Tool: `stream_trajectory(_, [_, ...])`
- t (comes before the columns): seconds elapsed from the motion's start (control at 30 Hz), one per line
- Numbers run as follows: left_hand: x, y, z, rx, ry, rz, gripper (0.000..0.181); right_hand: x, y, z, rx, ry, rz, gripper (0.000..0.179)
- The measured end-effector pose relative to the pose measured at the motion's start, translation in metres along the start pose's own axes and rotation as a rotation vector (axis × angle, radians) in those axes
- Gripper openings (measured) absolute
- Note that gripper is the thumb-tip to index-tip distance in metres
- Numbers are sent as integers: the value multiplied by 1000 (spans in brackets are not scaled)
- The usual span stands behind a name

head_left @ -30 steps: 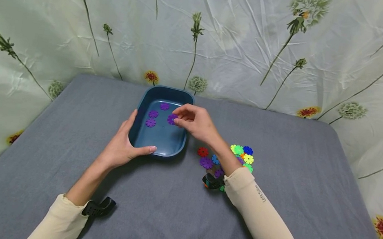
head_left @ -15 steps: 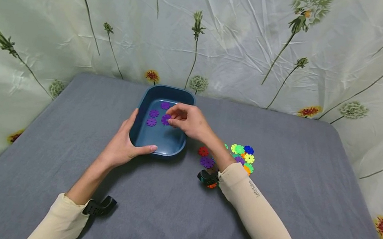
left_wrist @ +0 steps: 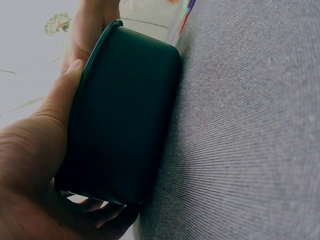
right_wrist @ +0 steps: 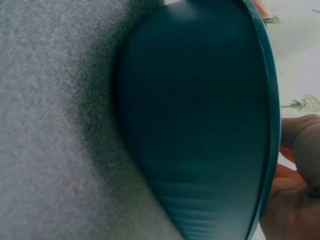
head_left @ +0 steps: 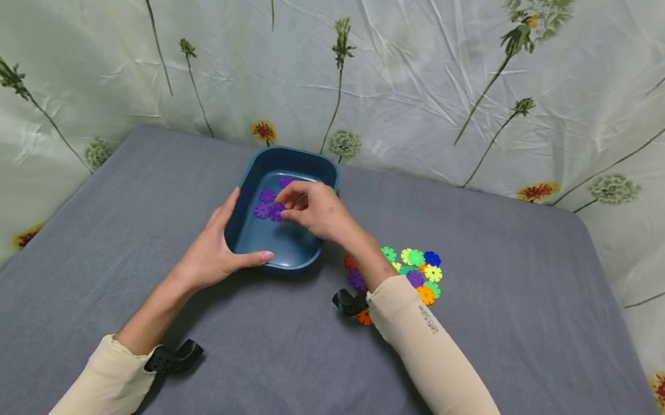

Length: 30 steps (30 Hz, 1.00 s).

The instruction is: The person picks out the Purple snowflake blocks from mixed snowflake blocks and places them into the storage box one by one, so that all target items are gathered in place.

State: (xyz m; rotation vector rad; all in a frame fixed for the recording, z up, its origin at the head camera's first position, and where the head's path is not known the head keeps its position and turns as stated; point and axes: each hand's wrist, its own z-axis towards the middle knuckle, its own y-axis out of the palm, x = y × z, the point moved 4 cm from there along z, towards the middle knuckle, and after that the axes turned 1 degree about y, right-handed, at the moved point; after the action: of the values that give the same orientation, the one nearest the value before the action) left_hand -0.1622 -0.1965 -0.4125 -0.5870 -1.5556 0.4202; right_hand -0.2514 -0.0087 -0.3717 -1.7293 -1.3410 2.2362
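Observation:
A deep blue plastic bin [head_left: 288, 247] stands on the grey cloth. My left hand [head_left: 209, 254] grips its near left corner, the thumb over the rim and the fingers along the outer side; the left wrist view shows this hand [left_wrist: 30, 155] around the bin's wall [left_wrist: 125, 110]. Reaching over the right rim, my right hand [head_left: 319, 213] pinches a purple snowflake disc [head_left: 276, 212] low inside the bin. Several like purple discs [head_left: 262, 211] lie there to its left and behind. In the right wrist view the bin's side [right_wrist: 200, 100] hides the discs.
To the right of the bin lies a loose spread of snowflake discs [head_left: 415, 277] in yellow, green, blue, orange, red and purple, partly under my right forearm. Grey cloth [head_left: 282, 372] covers the table. A flower-print curtain [head_left: 402, 89] hangs behind it.
My right hand has moved left inside the bin with its purple disc, up beside the lying ones. The left hand and the bin have stayed put.

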Motion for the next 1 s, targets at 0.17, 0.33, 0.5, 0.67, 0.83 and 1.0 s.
stream_trajectory(0.17, [1,-1,1,1,3,8,131,-2,2,7,-43,25,-40,17])
stream_trajectory(0.33, [1,-1,1,8,8,13,131,-4,6,14,-85,35,-69,16])
stream_trajectory(0.5, [0,-1,-1,1,1,2,131,-4,12,20,-110,59,-111,15])
stream_trajectory(0.67, [0,-2,-2,7,4,-21,131,-6,16,24,-133,64,-140,15])
stream_trajectory(0.83, [-1,-2,-1,8,14,-20,130,-7,21,28,-176,82,-172,18])
stream_trajectory(1.0, [-1,0,-1,7,14,-21,131,-4,24,29,-190,98,-180,19])
